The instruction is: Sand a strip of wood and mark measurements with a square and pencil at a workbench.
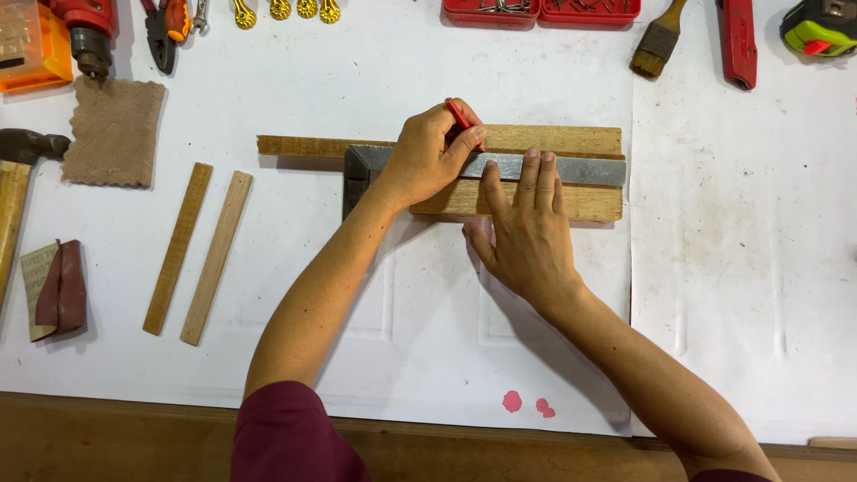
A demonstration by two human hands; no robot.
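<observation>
A wooden board (571,138) lies across the white sheet (428,80), with a thin wooden strip (295,145) sticking out at its left. A metal try square (589,170) rests on the board, its dark stock (355,174) hanging down at the left. My left hand (428,156) grips a red pencil (461,116), tip down at the square's upper edge. My right hand (527,228) lies flat, fingers spread, pressing the blade and board.
Two loose wooden slats (196,250) lie at left, beside sandpaper pieces (55,290), a brown cloth pad (114,132) and a hammer (18,178). Along the far edge sit a drill (87,31), pliers (165,27), red trays (540,11), a brush (659,40) and a tape measure (819,27).
</observation>
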